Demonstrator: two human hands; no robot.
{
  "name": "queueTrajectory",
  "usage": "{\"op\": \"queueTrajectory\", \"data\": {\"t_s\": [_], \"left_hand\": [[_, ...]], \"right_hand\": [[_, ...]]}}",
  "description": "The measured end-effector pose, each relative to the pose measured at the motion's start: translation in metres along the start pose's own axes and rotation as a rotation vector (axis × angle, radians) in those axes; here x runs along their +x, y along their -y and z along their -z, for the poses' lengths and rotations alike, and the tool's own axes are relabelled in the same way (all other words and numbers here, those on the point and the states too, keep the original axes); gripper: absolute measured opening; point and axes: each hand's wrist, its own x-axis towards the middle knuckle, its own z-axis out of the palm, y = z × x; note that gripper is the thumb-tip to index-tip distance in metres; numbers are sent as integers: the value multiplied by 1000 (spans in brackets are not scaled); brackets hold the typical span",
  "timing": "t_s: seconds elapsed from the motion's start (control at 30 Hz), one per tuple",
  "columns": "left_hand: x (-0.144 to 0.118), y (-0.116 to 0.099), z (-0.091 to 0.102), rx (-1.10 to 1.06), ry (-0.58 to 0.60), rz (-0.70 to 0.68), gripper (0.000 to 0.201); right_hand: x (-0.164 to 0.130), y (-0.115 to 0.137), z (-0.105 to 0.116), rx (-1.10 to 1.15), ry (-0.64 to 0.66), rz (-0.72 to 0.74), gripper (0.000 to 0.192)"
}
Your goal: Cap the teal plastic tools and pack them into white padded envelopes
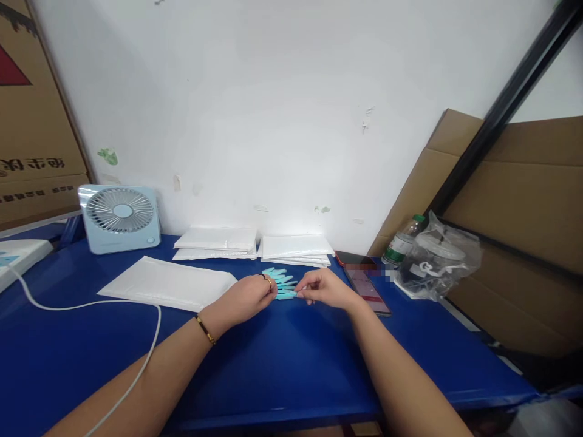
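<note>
- Our left hand (248,297) and right hand (324,287) pinch small teal clips (281,283) at frame centre.
- White mailers (169,283) lie left, apparently unfilled; more stacked behind.

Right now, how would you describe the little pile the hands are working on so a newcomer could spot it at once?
Start at the blue table and find the two stacks of white padded envelopes against the wall. Just in front of the right-hand stack, between the left hand and right hand, lies a fanned row of small turquoise pieces. Nothing else on the table is that small and that colour.
</note>
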Motion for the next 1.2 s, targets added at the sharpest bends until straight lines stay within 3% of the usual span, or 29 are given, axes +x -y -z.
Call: {"op": "queueTrajectory", "data": {"t_s": [0.1, 0.2, 0.27, 0.33, 0.43, 0.5, 0.6, 0.73, 1.03, 1.2], "left_hand": [[0, 7, -3, 101, -30, 111, 28], [1, 19, -5, 230, -79, 303, 77], [2, 24, -6, 251, -22, 365, 89], [4, 25, -7, 241, 40, 347, 78], [8, 16, -11, 227, 75, 278, 51], [10, 8, -15, 214, 80, 223, 40], [13, -1, -22, 201, 78, 145, 31], [14, -7, -28, 232, 73, 176, 22], [19, -4, -30, 254, -18, 197, 21], [20, 5, -30, 115, -9, 248, 25]], "right_hand": [[4, -1, -6, -128, 4, 46, 26], [6, 1, -10, -296, -4, 127, 19], [8, 3, -12, -372, -7, 157, 15], [9, 3, -13, -437, -40, 184, 19], [9, 1, -14, -526, -111, 198, 58], [10, 1, -16, -567, -86, 174, 74], [12, 3, -20, -654, 19, 165, 57], [17, 9, -31, -858, 71, 139, 32], [21, 43, -41, -1170, 70, 79, 29], [35, 74, -33, -1224, 193, 30, 25]]}}
